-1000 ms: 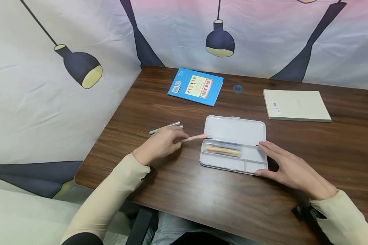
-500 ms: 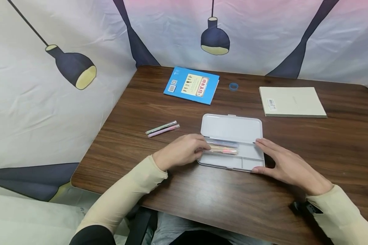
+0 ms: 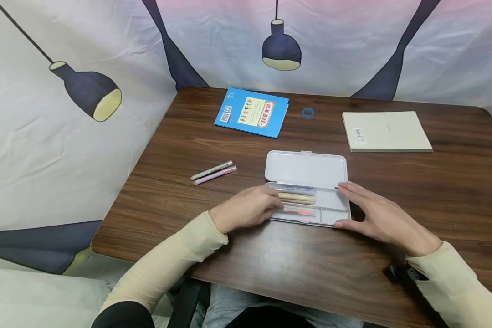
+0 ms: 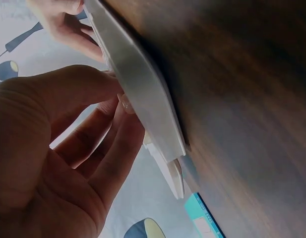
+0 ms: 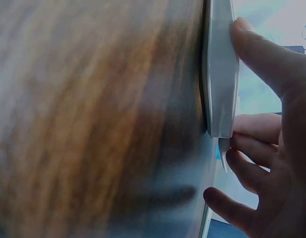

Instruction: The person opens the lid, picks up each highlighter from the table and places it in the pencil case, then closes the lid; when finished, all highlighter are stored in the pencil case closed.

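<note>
An open white pencil case (image 3: pixel 330 200) lies on the table with its lid tilted back. My left hand (image 3: pixel 248 207) reaches over its left end, and the fingertips pinch one end of a pink-tipped pen (image 3: pixel 305 212) that lies in the narrow front compartment. The fingers hide that end. Several slim pens (image 3: pixel 296 197) lie side by side in the rear compartment. My right hand (image 3: pixel 379 216) rests at the case's right end, fingers fairly straight; in the right wrist view its thumb touches the rim of the case (image 5: pixel 223 69).
Left of the case, a green pen (image 3: pixel 211 170) and a lilac pen (image 3: pixel 215 175) lie close together on the wooden table (image 3: pixel 303 264). Toward the back are a blue book (image 3: pixel 252 113), a blue tape ring (image 3: pixel 307 113) and a pale notebook (image 3: pixel 387 132).
My left hand has carried the pink-tipped pen rightward from beside the case, over the rear compartment, then down into the front one. The right hand has stayed at the case's right end.
</note>
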A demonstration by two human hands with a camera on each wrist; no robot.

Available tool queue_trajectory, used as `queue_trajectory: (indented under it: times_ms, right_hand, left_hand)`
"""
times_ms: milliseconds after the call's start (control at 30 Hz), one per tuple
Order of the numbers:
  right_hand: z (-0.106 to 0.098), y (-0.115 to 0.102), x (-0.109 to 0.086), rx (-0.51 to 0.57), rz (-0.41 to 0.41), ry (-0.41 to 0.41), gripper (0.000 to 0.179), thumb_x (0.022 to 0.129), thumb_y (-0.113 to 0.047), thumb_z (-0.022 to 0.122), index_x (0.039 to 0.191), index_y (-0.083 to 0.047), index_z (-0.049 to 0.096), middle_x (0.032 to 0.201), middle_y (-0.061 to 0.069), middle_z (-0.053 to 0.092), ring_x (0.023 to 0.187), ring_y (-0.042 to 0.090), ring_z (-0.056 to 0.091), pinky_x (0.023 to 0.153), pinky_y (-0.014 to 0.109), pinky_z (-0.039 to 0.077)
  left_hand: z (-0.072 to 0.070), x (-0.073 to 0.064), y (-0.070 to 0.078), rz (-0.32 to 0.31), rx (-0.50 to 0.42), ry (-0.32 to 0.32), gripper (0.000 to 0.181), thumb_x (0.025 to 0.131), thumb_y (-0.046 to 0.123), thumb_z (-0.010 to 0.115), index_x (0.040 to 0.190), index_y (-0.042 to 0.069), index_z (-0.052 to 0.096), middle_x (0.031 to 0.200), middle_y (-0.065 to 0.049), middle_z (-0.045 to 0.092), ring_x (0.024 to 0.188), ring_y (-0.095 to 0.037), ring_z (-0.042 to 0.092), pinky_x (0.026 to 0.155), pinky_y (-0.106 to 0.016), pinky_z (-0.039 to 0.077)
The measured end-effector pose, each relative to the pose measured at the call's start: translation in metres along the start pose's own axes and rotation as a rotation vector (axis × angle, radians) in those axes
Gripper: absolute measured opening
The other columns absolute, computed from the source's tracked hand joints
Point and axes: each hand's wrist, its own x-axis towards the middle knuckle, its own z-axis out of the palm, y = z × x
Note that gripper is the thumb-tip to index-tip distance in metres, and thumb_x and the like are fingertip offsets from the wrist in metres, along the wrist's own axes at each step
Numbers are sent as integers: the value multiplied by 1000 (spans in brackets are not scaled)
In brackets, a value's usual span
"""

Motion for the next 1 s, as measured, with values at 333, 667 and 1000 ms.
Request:
queue_trajectory:
  times_ms: [333, 667, 1000]
  right_hand:
    - [0, 0, 0, -4, -3, 0, 92, 85, -66, 65, 152, -8, 41, 156, 14, 40, 136, 38, 46, 97, 58, 45]
    - [0, 0, 1, -2, -5, 9, 91, 85, -65, 66, 152, -8, 42, 156, 13, 40, 136, 38, 46, 98, 58, 44]
    - [1, 1, 0, -7, -7, 18, 91, 85, -65, 67, 151, -8, 43, 156, 13, 40, 136, 37, 46, 97, 57, 45]
  left_hand:
    - [3, 0, 3, 43, 52, 33, 20, 93, 4, 63, 105, 13, 77, 96, 1, 68, 89, -13, 64, 76, -30, 54]
    - [3, 1, 3, 56, 60, 38, 19, 96, 5, 62, 103, 14, 77, 92, 2, 66, 86, -12, 62, 74, -29, 53]
    - [4, 1, 2, 42, 47, 52, 19, 97, 6, 61, 105, 14, 77, 95, 2, 67, 88, -11, 62, 77, -29, 53]
